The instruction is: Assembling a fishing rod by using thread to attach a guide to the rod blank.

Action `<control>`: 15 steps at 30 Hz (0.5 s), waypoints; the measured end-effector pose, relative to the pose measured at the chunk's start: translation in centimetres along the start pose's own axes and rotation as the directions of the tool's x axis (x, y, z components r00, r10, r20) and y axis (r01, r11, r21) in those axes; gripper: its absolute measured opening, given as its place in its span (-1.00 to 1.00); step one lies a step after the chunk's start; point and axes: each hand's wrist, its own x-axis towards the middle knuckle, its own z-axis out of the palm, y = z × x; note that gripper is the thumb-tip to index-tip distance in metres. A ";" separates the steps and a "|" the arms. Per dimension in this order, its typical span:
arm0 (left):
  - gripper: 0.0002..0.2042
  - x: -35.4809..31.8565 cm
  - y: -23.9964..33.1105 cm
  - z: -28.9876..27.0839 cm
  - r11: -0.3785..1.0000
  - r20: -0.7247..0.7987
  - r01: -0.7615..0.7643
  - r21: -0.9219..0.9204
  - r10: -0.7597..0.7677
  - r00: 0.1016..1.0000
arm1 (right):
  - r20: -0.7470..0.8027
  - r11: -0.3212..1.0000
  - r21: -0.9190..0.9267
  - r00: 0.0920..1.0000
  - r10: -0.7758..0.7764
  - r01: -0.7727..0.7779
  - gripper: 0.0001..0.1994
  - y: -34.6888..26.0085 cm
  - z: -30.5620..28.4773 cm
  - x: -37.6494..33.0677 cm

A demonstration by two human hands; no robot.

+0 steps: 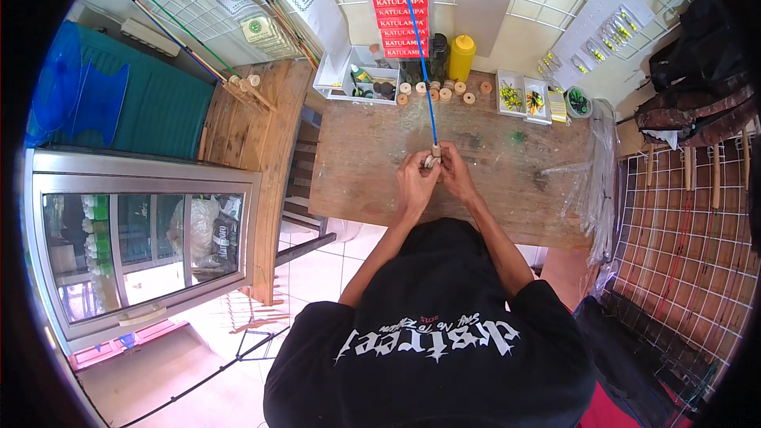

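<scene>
A slim blue fishing rod [425, 83] rises from my hands over the wooden table [357, 166] toward the wall. My left hand [415, 181] is closed at the rod's lower end, its fingers around a small pale round piece [430, 162] that I cannot make out fully. My right hand [457, 173] pinches the light wooden butt [436, 151] of the rod from the other side. Both hands meet above the table's near half, and my fingers partly hide the butt. Several small wooden discs [446, 94] lie along the table's back edge beyond my hands.
At the back stand a yellow squeeze bottle [461, 58] and a white divided tray [357, 91]. White boxes [510, 95] of small bright floats sit back right. Clear plastic [600, 182] hangs over the right edge. A glass-fronted cabinet [147, 325] is at left.
</scene>
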 end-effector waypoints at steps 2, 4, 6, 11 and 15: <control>-0.81 -0.2 0.3 -0.1 1.000 -0.003 -0.001 0.001 0.001 1.000 | 0.003 1.000 -0.002 1.000 -0.018 0.018 -0.58 0.2 -0.1 -0.2; -0.79 -0.3 0.3 -0.1 0.998 0.040 0.064 0.013 -0.065 0.997 | 0.010 0.999 -0.004 0.999 -0.037 0.037 -0.60 0.3 -0.1 -0.1; -0.78 -0.4 0.4 0.0 0.998 0.042 0.057 0.014 -0.058 0.997 | 0.008 1.000 0.006 1.000 -0.010 0.010 -0.61 0.3 -0.2 -0.2; -0.75 -0.6 -0.4 0.1 0.999 0.066 0.048 -0.008 -0.047 0.997 | 0.045 0.997 0.069 0.999 -0.020 0.017 -0.64 0.3 -0.3 -0.6; -0.73 -0.8 -0.7 0.3 1.000 0.055 0.026 -0.014 -0.025 0.998 | 0.083 0.997 0.083 0.997 -0.011 0.004 -0.65 0.6 -0.3 -0.6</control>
